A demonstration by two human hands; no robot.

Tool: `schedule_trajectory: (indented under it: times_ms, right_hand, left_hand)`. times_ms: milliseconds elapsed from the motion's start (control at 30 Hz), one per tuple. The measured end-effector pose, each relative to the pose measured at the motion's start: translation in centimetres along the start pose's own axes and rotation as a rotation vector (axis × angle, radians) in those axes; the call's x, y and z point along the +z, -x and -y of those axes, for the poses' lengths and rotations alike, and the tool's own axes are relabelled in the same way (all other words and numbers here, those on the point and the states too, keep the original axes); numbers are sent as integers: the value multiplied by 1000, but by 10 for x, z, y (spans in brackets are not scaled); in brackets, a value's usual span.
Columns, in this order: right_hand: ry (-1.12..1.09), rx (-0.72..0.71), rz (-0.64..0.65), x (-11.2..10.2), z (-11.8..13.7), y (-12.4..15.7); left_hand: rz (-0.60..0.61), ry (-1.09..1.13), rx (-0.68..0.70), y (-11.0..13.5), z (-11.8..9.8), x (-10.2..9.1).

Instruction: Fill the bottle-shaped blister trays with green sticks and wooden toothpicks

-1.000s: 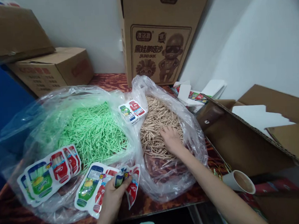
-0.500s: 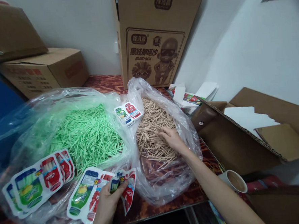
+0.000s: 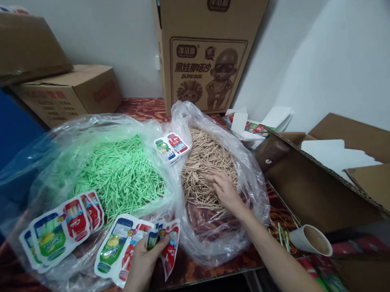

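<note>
My left hand (image 3: 141, 266) grips a fan of printed bottle-shaped packets (image 3: 122, 245) at the table's near edge, thumb on top. My right hand (image 3: 224, 189) reaches into a clear plastic bag (image 3: 249, 169) and rests palm down on a heap of tan sticks (image 3: 202, 161), fingers curled into them. What the fingers hold, if anything, is hidden. To the left, a second clear bag (image 3: 25, 174) holds a pile of green sticks (image 3: 120, 172).
More packets (image 3: 59, 227) lie at the near left and a pair (image 3: 171, 146) rests between the bags. Cardboard boxes (image 3: 205, 44) (image 3: 69, 92) stand behind. An open box (image 3: 332, 173) and a paper cup (image 3: 311, 240) sit at the right, papers (image 3: 262, 122) by the wall.
My right hand has shifted slightly toward me over the tan sticks, fingers working among them. My left hand keeps its grip on the packets. The view has swayed a little.
</note>
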State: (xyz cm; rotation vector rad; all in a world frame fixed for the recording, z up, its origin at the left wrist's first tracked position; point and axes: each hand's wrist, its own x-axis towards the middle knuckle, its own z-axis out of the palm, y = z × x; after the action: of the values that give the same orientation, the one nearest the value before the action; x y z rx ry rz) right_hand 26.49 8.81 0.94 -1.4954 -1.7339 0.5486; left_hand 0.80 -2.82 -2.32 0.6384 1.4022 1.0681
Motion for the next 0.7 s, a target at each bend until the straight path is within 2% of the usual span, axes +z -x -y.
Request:
schedule_trajectory:
  times_ms: [100,200,300,367,433,500,567,633,700]
  right_hand:
    - [-86,38,-20,-7,9,-1]
    - [-472,198,83,-5,20,7]
    - [-855,415,244,13,23,27]
    - [-956,526,323,29,21,42]
    - [-986,579,390,43,17,55]
    - [-975,542,467,52,16,63]
    - [-917,413,514,58,17,69]
    - [-828,281,508,61,20,72]
    - [-769,222,482,61,25,74]
  left_hand:
    - [10,5,-5,-1,3,-1]
    - [28,10,-25,-1,5,-2]
    - [20,44,-28,-1,0,-1]
    - [40,65,17,-4,-9,5]
    - [132,50,112,-9,-22,13]
    - [224,-8,252,-15,-35,25]
    - [312,-93,372,-18,-44,38]
    - [413,-160,420,-19,-48,48]
    - [493,-182,396,-18,-46,53]
